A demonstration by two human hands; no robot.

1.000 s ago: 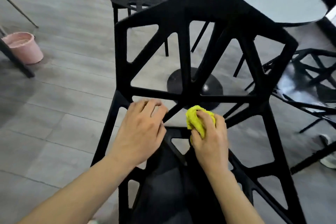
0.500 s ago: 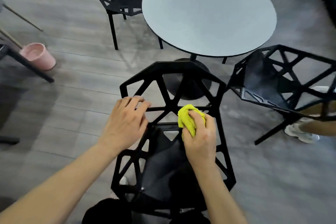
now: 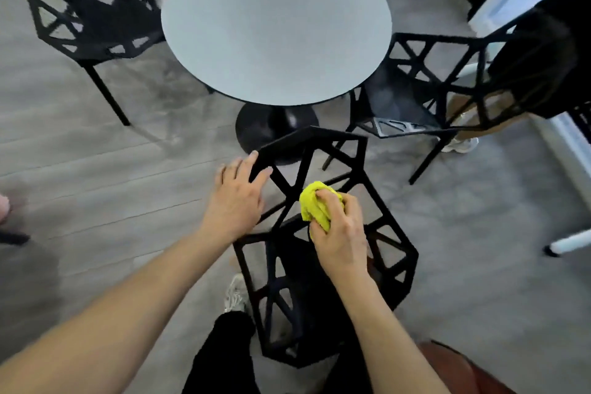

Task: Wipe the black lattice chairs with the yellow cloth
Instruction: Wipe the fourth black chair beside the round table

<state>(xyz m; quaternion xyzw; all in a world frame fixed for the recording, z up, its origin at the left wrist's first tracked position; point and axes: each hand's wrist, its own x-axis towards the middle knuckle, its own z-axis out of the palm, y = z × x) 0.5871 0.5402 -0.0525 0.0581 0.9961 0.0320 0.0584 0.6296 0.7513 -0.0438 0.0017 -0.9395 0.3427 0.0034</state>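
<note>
On chair back (image 3: 332, 150): R grip (image 3: 339, 230) clutches yellow cloth (image 3: 315, 205), L grip (image 3: 236, 195) flat, fingers straight.

Grey floor (image 3: 96, 176) under chairs (image 3: 393, 253), table (image 3: 275, 22)

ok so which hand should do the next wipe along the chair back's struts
Right. The right hand already grips the yellow cloth against the chair back's lattice struts. The left hand holds no cloth; it rests on the back's left edge, steadying it.
</note>
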